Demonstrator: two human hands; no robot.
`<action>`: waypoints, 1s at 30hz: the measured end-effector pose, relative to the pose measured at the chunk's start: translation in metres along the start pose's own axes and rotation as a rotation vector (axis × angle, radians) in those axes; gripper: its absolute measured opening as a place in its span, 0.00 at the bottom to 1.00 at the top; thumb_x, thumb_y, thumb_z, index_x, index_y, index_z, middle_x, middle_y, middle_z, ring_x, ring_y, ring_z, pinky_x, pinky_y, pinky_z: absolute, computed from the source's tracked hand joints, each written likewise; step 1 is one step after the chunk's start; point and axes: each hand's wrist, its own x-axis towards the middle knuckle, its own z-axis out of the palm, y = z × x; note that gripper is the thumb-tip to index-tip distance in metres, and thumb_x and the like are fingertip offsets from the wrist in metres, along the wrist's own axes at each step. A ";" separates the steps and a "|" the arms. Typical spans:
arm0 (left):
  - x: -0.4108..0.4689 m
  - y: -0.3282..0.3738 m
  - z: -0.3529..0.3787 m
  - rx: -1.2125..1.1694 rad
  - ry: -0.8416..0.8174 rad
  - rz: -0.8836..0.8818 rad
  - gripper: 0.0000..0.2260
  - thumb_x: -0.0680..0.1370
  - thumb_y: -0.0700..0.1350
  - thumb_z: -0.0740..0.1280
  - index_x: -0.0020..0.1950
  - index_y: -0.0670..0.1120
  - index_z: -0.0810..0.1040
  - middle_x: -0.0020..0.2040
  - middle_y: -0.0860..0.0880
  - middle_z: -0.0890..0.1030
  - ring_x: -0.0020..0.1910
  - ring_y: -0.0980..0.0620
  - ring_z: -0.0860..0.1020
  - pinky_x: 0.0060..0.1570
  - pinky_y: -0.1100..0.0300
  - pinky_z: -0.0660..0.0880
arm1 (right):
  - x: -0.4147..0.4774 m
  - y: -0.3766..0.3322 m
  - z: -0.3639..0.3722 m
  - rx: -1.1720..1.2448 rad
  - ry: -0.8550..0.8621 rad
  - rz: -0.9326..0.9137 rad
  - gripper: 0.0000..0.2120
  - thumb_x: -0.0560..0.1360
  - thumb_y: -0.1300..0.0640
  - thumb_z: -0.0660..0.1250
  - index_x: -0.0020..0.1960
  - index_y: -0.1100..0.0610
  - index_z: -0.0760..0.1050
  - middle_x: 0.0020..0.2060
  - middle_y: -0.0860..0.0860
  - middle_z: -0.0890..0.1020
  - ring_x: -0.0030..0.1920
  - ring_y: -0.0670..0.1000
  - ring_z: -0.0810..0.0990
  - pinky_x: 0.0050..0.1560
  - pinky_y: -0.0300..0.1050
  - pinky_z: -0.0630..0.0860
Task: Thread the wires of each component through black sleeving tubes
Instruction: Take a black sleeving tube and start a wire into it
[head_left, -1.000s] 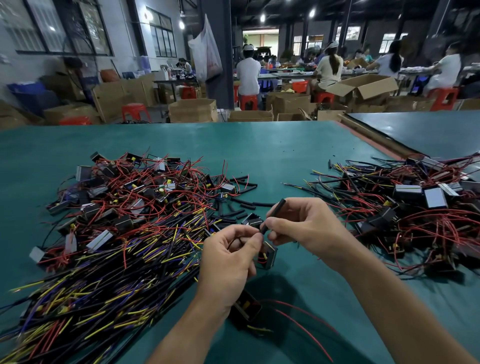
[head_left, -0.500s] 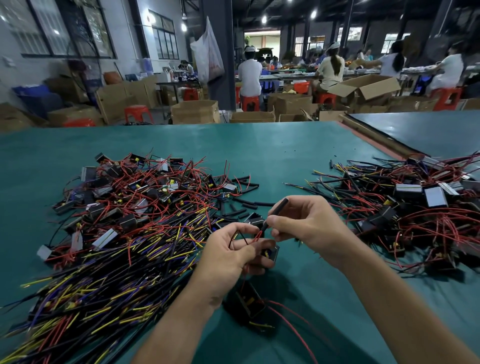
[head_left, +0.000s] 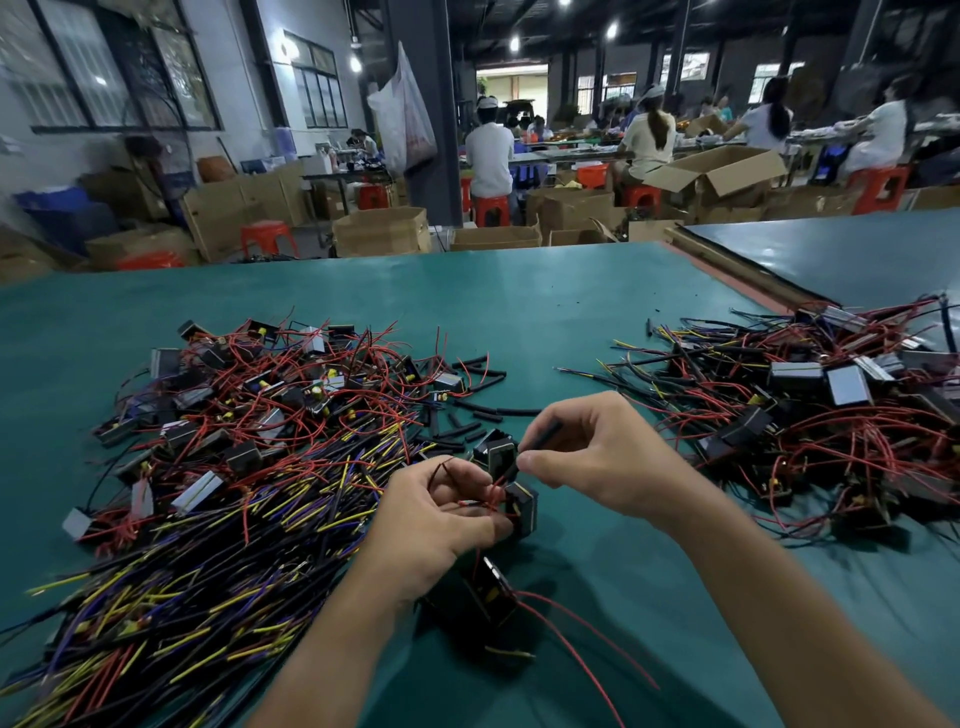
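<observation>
Pinching a black tube (head_left: 540, 437) between thumb and forefinger of the right hand (head_left: 597, 457), the other fingers curled; tube tilted, lower end down at the red wires (head_left: 492, 492). Gripping those wires in the curled fingers of the left hand (head_left: 441, 519), with the component (head_left: 522, 512) just beside the fingertips, over the green table (head_left: 519, 312) at centre front. Cannot tell whether any wire tip sits inside the tube: too small, and crowded by fingers. Just behind the hands, a second component (head_left: 493, 449) on the table. Under the left hand, a third component (head_left: 491, 592), partly hidden by the wrist, with a long wire (head_left: 571, 639) trailing toward the near edge. To the left, a left pile (head_left: 234, 441) of components tangled in red, yellow, purple and black wire, reaching close to the left forearm. To the right, a right pile (head_left: 805, 415), mostly red wire, near the right wrist. Between the piles, behind the hands, loose tubes (head_left: 478, 410) scattered. Beyond the table, boxes (head_left: 382, 231), red stools (head_left: 491, 208) and seated workers (head_left: 488, 156).
</observation>
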 end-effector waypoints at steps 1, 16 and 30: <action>0.000 0.000 -0.002 -0.005 -0.008 -0.012 0.16 0.62 0.22 0.74 0.45 0.34 0.77 0.40 0.40 0.84 0.36 0.49 0.82 0.40 0.63 0.80 | 0.000 0.001 -0.001 -0.006 0.007 0.002 0.06 0.70 0.66 0.75 0.37 0.59 0.81 0.25 0.48 0.80 0.28 0.45 0.75 0.32 0.39 0.71; -0.001 -0.001 0.010 -0.046 -0.083 -0.004 0.16 0.66 0.22 0.71 0.51 0.34 0.77 0.41 0.39 0.83 0.37 0.48 0.81 0.41 0.58 0.80 | -0.003 0.004 0.002 -0.309 -0.079 -0.039 0.05 0.68 0.54 0.76 0.36 0.53 0.81 0.30 0.50 0.83 0.32 0.50 0.81 0.36 0.48 0.79; 0.001 -0.001 -0.002 0.002 -0.128 -0.066 0.17 0.66 0.17 0.66 0.48 0.35 0.78 0.38 0.42 0.84 0.30 0.54 0.79 0.33 0.64 0.78 | -0.004 0.005 0.013 -0.354 -0.116 -0.022 0.09 0.67 0.50 0.76 0.35 0.54 0.81 0.29 0.49 0.82 0.28 0.41 0.75 0.32 0.42 0.74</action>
